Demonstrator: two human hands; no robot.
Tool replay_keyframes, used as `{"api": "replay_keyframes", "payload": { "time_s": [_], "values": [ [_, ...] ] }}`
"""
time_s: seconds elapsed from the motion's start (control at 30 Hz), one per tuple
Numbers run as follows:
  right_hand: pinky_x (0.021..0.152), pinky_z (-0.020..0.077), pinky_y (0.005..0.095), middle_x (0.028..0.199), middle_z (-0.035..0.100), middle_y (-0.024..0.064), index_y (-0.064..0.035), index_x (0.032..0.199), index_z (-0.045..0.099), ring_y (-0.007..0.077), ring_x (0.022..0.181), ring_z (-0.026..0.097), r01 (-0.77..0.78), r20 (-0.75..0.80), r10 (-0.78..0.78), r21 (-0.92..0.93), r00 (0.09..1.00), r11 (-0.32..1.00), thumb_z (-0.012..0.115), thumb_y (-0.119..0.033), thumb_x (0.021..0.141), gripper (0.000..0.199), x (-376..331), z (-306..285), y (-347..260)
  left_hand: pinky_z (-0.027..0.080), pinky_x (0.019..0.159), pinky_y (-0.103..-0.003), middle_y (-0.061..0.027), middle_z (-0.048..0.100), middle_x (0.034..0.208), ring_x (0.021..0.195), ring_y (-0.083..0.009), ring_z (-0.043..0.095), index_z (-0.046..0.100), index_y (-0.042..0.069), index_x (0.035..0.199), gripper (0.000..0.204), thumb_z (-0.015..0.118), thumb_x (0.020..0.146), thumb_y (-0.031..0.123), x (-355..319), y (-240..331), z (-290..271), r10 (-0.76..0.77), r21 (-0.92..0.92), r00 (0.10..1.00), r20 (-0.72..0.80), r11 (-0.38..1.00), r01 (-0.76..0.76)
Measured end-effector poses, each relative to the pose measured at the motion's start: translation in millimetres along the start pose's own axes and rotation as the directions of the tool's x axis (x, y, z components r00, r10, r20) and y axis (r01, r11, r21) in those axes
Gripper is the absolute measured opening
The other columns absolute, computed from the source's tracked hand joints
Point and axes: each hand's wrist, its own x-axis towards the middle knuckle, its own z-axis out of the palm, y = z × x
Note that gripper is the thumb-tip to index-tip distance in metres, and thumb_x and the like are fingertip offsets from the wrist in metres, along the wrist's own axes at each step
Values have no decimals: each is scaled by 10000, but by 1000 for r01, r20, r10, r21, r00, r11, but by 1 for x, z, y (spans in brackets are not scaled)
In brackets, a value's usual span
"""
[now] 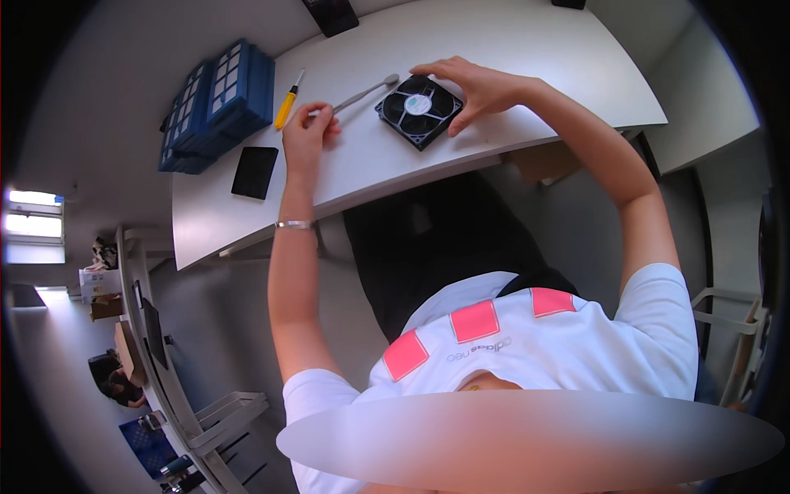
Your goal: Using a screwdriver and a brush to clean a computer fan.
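A square black cooling fan with a pale round label at its hub lies flat on the white table. My right hand spans its right side, fingers at the far corner and thumb at the near right edge. In my left hand is the end of a thin grey toothbrush, pinched between thumb and fingers. Its head rests by the fan's far left side, a little apart from it. Just beyond my left hand lies a screwdriver with a yellow handle.
Blue bins with white-panelled fronts stand at the table's left end. Nearer me lies a flat black rectangular object. A dark object sits at the far edge. Shelving with boxes and another person appear at far left.
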Motion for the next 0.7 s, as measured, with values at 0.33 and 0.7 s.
{"api": "replay_keyframes", "payload": {
  "time_s": [0.33,0.7],
  "values": [
    [1121,289,463,1441,476,130,-166,1508,374,327,1375,382,-10,-306,-37,-151,951,988,862,-512,595,1092,0,47,-11,301,588,-210,51,482,748,661,-35,386,683,50,1092,164,584,989,130,-131,3,-3,93,115,948,-305,992,-60],
    [1087,344,440,1389,512,114,-132,1419,477,292,1311,468,28,-318,-50,-76,947,997,841,-530,609,973,1,53,-27,481,660,-321,-91,686,831,700,-204,625,722,72,1122,219,625,980,207,-138,21,13,466,685,869,-167,689,-238]
  ]
}}
